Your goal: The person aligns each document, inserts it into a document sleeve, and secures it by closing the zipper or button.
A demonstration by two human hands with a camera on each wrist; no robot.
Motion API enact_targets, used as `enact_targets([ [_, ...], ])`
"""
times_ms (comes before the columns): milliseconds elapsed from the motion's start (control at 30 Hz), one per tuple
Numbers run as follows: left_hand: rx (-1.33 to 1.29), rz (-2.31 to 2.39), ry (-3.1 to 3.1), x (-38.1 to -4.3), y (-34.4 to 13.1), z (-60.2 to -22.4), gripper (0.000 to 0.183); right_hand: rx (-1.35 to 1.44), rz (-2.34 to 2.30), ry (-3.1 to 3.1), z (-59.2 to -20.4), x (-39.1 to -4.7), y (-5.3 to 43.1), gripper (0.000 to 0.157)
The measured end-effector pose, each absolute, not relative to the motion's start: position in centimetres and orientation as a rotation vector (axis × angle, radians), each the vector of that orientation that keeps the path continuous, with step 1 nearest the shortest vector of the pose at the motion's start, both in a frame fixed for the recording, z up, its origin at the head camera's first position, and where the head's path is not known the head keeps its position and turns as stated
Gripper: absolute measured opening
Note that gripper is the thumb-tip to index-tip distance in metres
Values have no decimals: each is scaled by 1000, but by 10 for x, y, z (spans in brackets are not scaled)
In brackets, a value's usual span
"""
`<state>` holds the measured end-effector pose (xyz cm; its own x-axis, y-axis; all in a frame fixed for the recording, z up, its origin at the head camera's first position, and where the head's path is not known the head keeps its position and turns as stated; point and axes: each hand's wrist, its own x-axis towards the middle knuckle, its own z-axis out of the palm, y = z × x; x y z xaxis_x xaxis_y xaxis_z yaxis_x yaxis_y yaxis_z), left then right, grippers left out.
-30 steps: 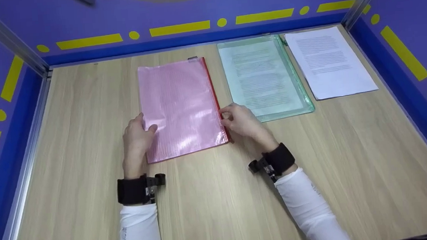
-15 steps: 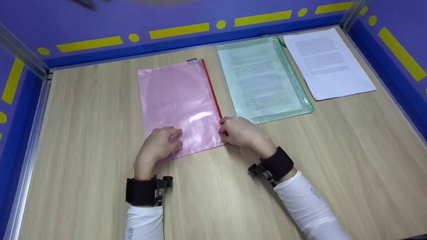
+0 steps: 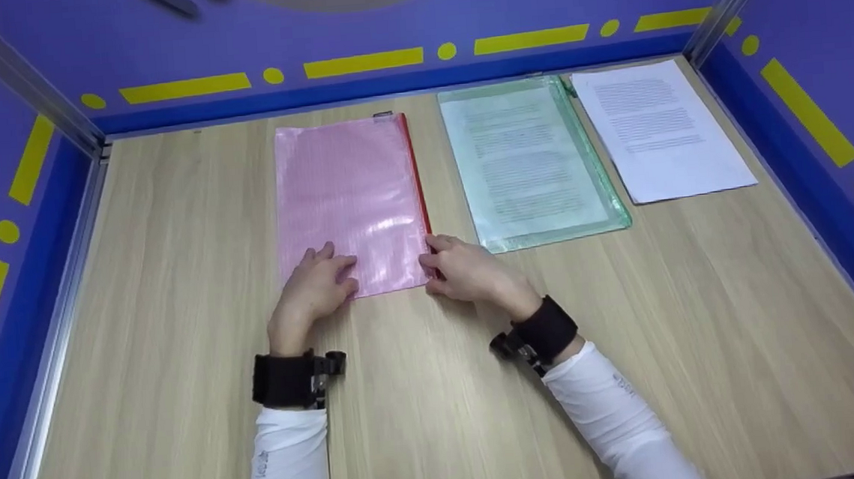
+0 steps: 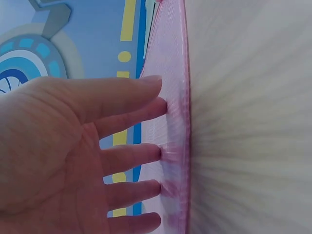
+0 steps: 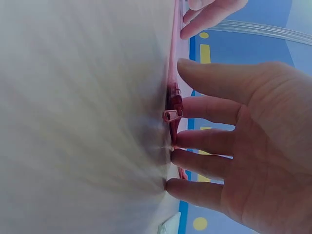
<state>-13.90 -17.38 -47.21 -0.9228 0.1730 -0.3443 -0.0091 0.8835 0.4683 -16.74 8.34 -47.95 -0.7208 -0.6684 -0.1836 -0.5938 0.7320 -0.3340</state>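
A pink zip folder point(image 3: 352, 188) lies flat on the table, its red zip edge point(image 3: 417, 180) facing right. Over its lower left part is my left hand point(image 3: 313, 283), with straight, spread fingers whose tips touch the cover in the left wrist view. My right hand point(image 3: 470, 270) is at the lower right corner, fingertips against the zip edge. In the right wrist view its fingers point(image 5: 204, 141) reach out fairly straight, some tips down at the table, the thumb close to the folder's edge. A small zip pull point(image 5: 171, 115) shows beside the index finger there.
Right of the pink folder lies a green zip folder point(image 3: 534, 157) with printed sheets inside. Beyond it, at the back right, rests a stack of printed white paper point(image 3: 664, 133). Blue panels point(image 3: 382, 28) with yellow marks wall in the wooden table point(image 3: 424, 412) at the back and sides.
My left hand has gone from the folder's left edge onto its lower part. My right hand has slid down the zip edge to the corner. The pink folder has shifted slightly left and away.
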Motion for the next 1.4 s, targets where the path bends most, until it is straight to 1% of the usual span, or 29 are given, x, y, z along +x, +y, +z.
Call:
enact_targets([
  [133,81,709,2686,-141,-177,-476,54,-962,-375,2625,-482,-170,77,32],
  [333,44,706,2695,-141,-181,-476,59,-953,-371,2596,-481,-172,72,47],
  [467,64,671,2710,-140,-178,-472,60,-931,-463,2567,-470,-174,76,50],
  [600,119,667,2741,-141,-174,-471,56,-841,-598,2596,-456,-180,94,54],
  [733,122,658,2731,-140,-171,-474,58,-727,-676,2672,-451,-191,125,52],
  [867,103,658,2747,-140,-170,-477,62,-622,-706,2747,-453,-207,166,51],
  [1167,121,593,2742,-142,-169,-476,63,-265,-666,2887,-462,-236,281,62],
  [1300,119,566,2754,-147,-166,-473,59,-98,-632,2907,-463,-244,321,66],
  [1400,111,537,2752,-151,-164,-472,55,-24,-607,2904,-467,-247,344,67],
])
